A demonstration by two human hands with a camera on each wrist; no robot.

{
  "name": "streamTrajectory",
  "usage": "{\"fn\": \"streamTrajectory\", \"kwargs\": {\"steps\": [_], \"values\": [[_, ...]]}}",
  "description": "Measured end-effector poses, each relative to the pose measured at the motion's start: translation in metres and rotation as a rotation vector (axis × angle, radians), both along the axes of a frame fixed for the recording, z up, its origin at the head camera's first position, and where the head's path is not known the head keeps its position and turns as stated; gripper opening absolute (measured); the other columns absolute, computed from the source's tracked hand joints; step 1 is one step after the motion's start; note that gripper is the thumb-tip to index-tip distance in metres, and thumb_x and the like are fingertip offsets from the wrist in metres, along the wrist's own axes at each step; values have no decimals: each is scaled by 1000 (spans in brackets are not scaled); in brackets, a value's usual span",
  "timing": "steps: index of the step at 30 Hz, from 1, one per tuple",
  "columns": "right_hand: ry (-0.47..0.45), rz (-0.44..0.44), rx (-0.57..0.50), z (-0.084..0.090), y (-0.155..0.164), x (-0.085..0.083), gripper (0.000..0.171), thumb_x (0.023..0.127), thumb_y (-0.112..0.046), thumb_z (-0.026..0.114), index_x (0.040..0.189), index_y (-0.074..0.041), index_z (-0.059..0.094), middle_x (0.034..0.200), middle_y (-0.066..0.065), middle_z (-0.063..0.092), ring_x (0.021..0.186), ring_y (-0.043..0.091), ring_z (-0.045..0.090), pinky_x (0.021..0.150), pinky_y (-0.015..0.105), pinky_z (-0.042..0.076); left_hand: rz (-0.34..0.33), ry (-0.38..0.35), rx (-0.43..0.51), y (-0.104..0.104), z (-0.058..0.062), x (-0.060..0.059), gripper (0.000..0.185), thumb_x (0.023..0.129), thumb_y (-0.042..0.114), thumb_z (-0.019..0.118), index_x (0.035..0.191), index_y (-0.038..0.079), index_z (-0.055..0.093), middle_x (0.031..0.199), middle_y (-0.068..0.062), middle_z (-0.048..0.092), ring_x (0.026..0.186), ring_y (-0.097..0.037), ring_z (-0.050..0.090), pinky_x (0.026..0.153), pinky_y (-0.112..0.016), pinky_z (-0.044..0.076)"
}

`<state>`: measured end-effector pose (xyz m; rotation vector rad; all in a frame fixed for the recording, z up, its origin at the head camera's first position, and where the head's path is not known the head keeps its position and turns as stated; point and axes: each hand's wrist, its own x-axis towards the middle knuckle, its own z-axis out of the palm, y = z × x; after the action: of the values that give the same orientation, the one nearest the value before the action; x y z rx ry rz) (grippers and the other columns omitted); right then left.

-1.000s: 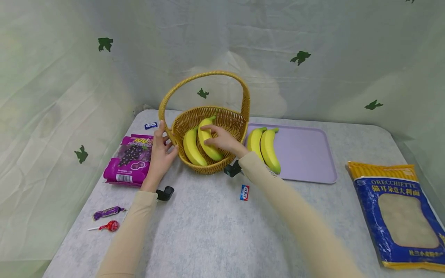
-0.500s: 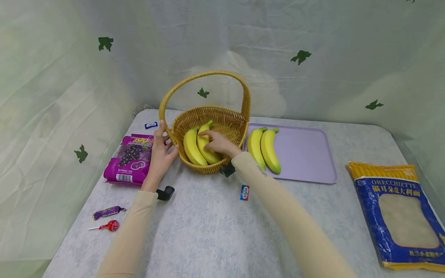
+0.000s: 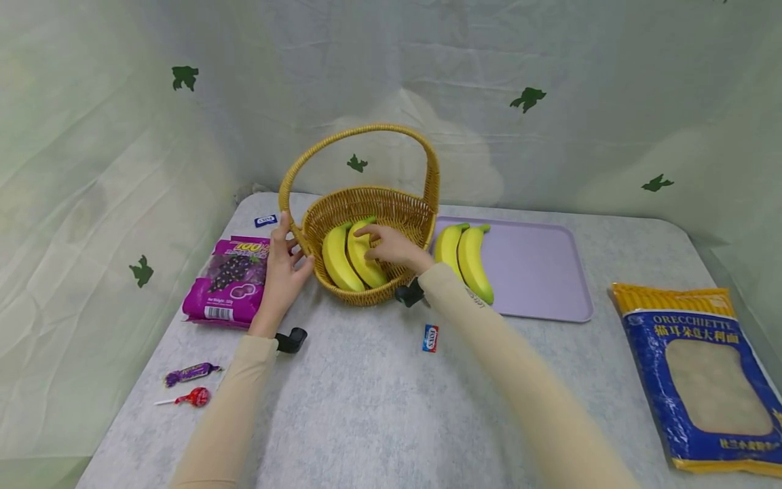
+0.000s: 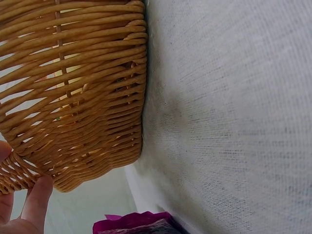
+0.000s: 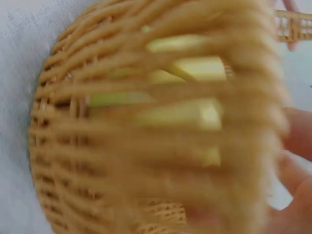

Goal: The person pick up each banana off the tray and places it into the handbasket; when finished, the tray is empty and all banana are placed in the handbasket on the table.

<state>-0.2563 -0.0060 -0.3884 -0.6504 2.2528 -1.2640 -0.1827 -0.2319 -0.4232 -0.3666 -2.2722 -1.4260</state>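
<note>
A wicker basket (image 3: pixel 391 200) with a tall arched handle stands toward the back of the table. Two yellow bananas lie side by side inside it, the left banana (image 3: pixel 338 261) and the right banana (image 3: pixel 360 257). My left hand (image 3: pixel 284 275) grips the basket's left side at the foot of the handle; its fingertips (image 4: pixel 43 184) meet the weave in the left wrist view. Over the basket's right part is my right hand (image 3: pixel 396 247), fingers loosely bent beside the right banana and not around it. The right wrist view is blurred, with basket weave hiding most of the bananas.
Two more bananas (image 3: pixel 472 263) lie on a lilac tray (image 3: pixel 537 272) to the basket's right. A purple candy bag (image 3: pixel 229 282) sits at left, near a wrapped purple sweet (image 3: pixel 192 373) and a lollipop (image 3: pixel 197 396). A blue pasta bag (image 3: pixel 709 380) lies far right.
The right banana has settled lower against the left one. My right hand went slightly left with it, then drew back right, off the banana. My left hand has stayed on the basket.
</note>
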Motion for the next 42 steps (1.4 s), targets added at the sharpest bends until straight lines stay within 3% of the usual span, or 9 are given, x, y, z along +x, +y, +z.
{"fn": "streamTrajectory", "kwargs": {"steps": [6, 12, 21, 29, 32, 36, 42], "values": [[-49, -19, -243, 6, 24, -2, 42, 93, -6, 58, 135, -2, 51, 131, 23, 49, 111, 31, 55, 92, 49, 49, -9, 29, -4, -3, -3, -2, 93, 88, -10, 54, 150, 46, 13, 146, -18, 21, 124, -41, 41, 101, -58, 37], [-56, -43, -442, 5, 54, -5, 38, 94, -7, 58, 131, 1, 52, 119, 19, 57, 104, 36, 58, 90, 56, 48, -16, 24, 8, -2, -4, -1, 92, 88, -9, 55, 151, 44, 12, 144, -18, 22, 124, -42, 41, 101, -58, 37], [-15, -111, -470, 1, 109, -7, 40, 95, -12, 58, 132, 1, 51, 123, 23, 56, 99, 35, 60, 83, 50, 52, -8, 1, 16, -1, -2, -1, 91, 89, -9, 54, 151, 42, 13, 147, -16, 20, 125, -41, 40, 102, -57, 36], [-14, -227, -438, -10, 159, -7, 44, 94, -16, 59, 134, 0, 50, 124, 26, 54, 101, 37, 58, 86, 47, 52, -22, 32, 27, 1, -2, -2, 102, 86, -17, 52, 144, 58, 16, 145, -29, 17, 121, -51, 38, 99, -65, 34], [-13, -274, -420, -16, 175, -7, 40, 94, -17, 58, 132, -4, 52, 126, 27, 52, 100, 36, 59, 84, 41, 53, -7, 24, 17, 1, -2, -3, 103, 86, -17, 53, 143, 60, 15, 146, -27, 18, 121, -49, 39, 99, -63, 35], [-7, -321, -380, -24, 194, -4, 43, 94, -16, 58, 135, -3, 50, 126, 27, 52, 99, 34, 60, 80, 37, 55, 11, -1, 10, 1, -1, -2, 96, 87, -12, 54, 148, 51, 15, 147, -20, 19, 123, -43, 41, 101, -58, 37], [-58, -325, -343, -34, 213, 2, 52, 94, -15, 58, 141, -1, 41, 130, 28, 47, 100, 38, 59, 82, 44, 55, 6, -2, 18, 0, -2, -2, 92, 88, -10, 54, 151, 43, 13, 148, -17, 19, 122, -42, 41, 101, -58, 37]]}}
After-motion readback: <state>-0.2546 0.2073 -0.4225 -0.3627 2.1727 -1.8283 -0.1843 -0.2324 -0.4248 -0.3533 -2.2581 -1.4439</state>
